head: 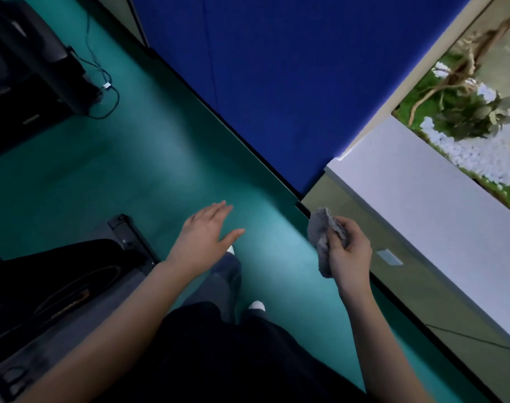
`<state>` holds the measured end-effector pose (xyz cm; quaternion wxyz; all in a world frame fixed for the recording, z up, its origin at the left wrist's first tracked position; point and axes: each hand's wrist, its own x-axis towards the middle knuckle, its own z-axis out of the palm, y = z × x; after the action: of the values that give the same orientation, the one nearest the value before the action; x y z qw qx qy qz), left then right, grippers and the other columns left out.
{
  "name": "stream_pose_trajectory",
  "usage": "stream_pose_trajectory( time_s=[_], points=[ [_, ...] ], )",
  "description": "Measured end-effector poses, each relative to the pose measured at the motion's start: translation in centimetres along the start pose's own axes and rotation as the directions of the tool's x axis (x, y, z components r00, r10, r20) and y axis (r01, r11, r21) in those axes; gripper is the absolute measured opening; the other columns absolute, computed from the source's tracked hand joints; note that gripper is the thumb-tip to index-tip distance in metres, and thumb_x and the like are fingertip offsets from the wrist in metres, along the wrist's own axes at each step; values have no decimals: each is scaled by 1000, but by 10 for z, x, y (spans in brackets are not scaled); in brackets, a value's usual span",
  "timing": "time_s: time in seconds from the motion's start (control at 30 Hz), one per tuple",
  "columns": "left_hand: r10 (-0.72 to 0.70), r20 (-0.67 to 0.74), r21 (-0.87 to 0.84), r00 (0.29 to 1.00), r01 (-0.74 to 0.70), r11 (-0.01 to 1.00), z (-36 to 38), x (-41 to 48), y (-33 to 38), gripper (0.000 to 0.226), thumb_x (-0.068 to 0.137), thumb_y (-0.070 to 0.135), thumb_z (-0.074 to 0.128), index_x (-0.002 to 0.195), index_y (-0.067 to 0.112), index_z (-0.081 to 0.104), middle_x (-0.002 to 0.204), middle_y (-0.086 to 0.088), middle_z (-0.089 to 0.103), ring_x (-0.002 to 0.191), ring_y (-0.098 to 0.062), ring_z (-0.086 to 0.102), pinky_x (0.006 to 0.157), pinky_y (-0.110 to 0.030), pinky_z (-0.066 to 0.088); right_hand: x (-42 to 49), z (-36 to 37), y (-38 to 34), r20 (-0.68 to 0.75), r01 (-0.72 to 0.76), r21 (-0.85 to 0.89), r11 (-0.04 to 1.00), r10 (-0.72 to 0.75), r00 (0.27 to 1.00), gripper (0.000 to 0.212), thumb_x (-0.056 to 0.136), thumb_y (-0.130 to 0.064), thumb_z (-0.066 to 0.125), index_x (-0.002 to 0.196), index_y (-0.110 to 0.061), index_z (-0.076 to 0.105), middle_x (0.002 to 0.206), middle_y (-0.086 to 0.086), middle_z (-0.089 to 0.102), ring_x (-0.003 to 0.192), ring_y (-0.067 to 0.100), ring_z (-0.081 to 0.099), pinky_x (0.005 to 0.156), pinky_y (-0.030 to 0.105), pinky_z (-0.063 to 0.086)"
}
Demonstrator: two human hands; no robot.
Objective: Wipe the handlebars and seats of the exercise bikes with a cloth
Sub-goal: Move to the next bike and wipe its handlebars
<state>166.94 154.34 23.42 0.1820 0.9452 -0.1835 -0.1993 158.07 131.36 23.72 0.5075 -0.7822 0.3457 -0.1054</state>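
Here, right hand [348, 254]: clenched around a crumpled grey cloth [320, 237], fingers curled over it and the back of the hand turned toward the camera.
Cloth: bunched in the right hand. One lobe sticks up above the fingers and a tail hangs below the palm on the side facing the left hand. It touches nothing else and is held in the air over the floor.
Left hand [204, 234]: released, palm down, fingers straight and slightly spread, thumb out to the side, holding nothing. It hovers over the floor, well apart from the cloth.
Below the hands: grey trouser legs [219, 286] and the white toes of two shoes [257, 305] on the teal floor [131, 170].
Near machine [59, 286]: a black machine with a grey base at lower left, just beside the left forearm. What kind it is cannot be told from this angle.
Far machine [24, 68]: another black bulk at upper left, with a thin black cable [111, 94] looping on the floor beside it.
Blue panel [277, 82]: a wall panel running diagonally beyond both hands and meeting the floor.
White ledge [422, 216]: beyond the right hand, bordering a planter [474, 120] with white pebbles, green moss and twisted branches.
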Motion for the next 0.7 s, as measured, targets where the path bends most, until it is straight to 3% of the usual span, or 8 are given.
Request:
stream_pose_trajectory(
  time_s=[0.07, 0.23, 0.43, 0.53, 0.63, 0.7],
  points=[
    [-33, -15, -19, 999, 33, 999, -11, 22, -14, 62, 93, 51, 44, 145, 19, 32, 155, 1, 26, 142, -16, 23, 114, -34, 16, 21, 23, -18, 53, 53, -16, 998, -52, 997, 25, 89, -5, 51, 97, -26, 63, 80, -16, 64, 70, -8, 58, 66, 19, 45],
    [-90, -63, -24, 994, 88, 996, -49, 88, -51, 64, 93, 52, 42, 147, 20, 28, 156, -1, 22, 143, -17, 19, 115, -33, 11, 79, 85, -75, 160, 140, -21, 990, -135, 978, 27, 87, 0, 51, 100, -18, 65, 78, -14, 65, 66, -12, 56, 59, 2, 38],
    [-178, -150, -44, 972, 173, 984, -104, 147, -102, 66, 93, 54, 40, 147, 18, 28, 156, 0, 22, 145, -13, 13, 118, -36, 4, 141, 159, -143, 305, 264, -25, 964, -245, 920, 24, 88, -2, 53, 104, -17, 63, 90, -9, 66, 79, -9, 58, 67, 3, 40],
    [-261, -179, -60, 949, 254, 965, -122, 159, -123, 67, 92, 56, 40, 146, 18, 29, 156, -2, 24, 144, -16, 18, 116, -36, 10, 163, 190, -166, 373, 299, -26, 954, -268, 888, 25, 89, -2, 54, 105, -18, 63, 89, -15, 64, 80, -14, 58, 66, 0, 39],
    [-357, -199, -120, 912, 339, 933, -134, 169, -141, 66, 92, 55, 41, 146, 19, 30, 155, -2, 25, 142, -19, 22, 114, -35, 15, 187, 222, -187, 445, 311, -40, 950, -262, 857, 25, 88, -3, 55, 106, -19, 64, 93, -12, 65, 86, -1, 60, 71, 4, 41],
    [-419, -194, -151, 887, 395, 906, -140, 176, -151, 67, 92, 55, 41, 146, 18, 29, 156, -2, 23, 143, -18, 20, 115, -35, 14, 204, 244, -201, 491, 330, -44, 943, -268, 829, 25, 88, -4, 55, 104, -21, 63, 94, -13, 65, 92, 8, 60, 79, 15, 43]
  ],
)
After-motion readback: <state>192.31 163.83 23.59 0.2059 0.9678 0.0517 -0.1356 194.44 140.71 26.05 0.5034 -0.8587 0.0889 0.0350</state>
